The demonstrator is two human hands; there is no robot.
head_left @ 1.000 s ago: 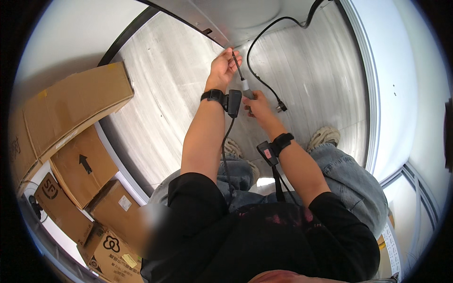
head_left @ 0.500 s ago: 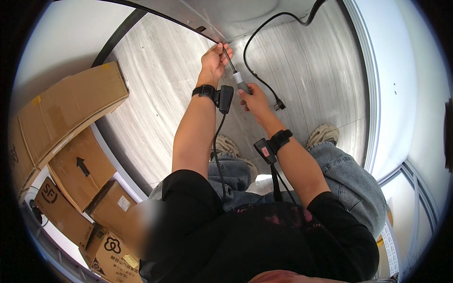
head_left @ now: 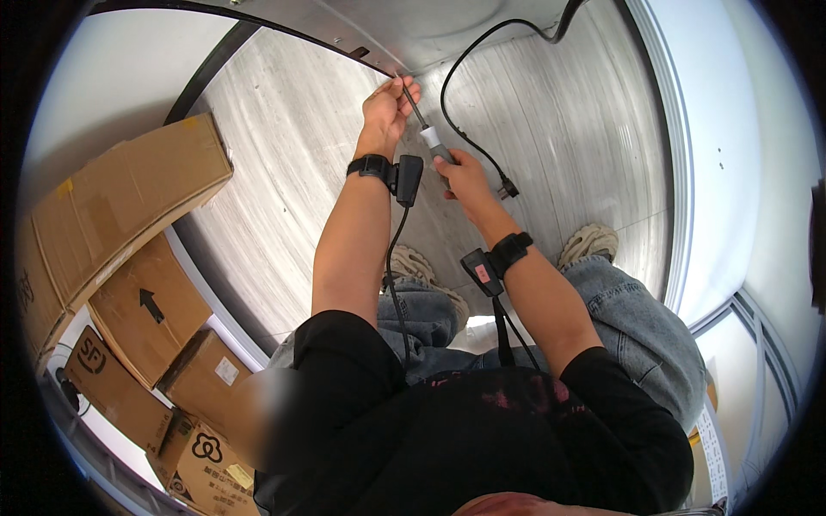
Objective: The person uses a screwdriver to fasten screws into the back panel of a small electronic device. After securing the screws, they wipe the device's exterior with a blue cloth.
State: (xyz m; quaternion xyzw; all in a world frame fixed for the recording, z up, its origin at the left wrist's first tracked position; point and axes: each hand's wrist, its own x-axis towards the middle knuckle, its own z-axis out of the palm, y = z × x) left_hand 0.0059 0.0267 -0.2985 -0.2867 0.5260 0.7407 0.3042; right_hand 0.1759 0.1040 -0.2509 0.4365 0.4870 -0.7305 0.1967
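Nearest, centre of frame: right hand (head_left: 467, 181) has fingers wrapped round the grey handle of the screwdriver (head_left: 440, 152). Closed grip, no gap visible. Tool slants up-left toward upper centre.

Beyond it: left hand (head_left: 385, 107), fingers half curled, thumb and index right at the shaft's far end. Can't tell if they pinch the shaft, a fastener, or just guide it; the tip is too small to read.

Far end, top of frame: tip sits at or just beside the lower edge of the metal panel (head_left: 447, 34). Contact not clear.

To do it well: line the shaft up square to whatever it bears on, push along the axis, turn from the handle, left fingers light as a guide and clear of the tip. Mind the black cable (head_left: 444, 90) right of the tool.
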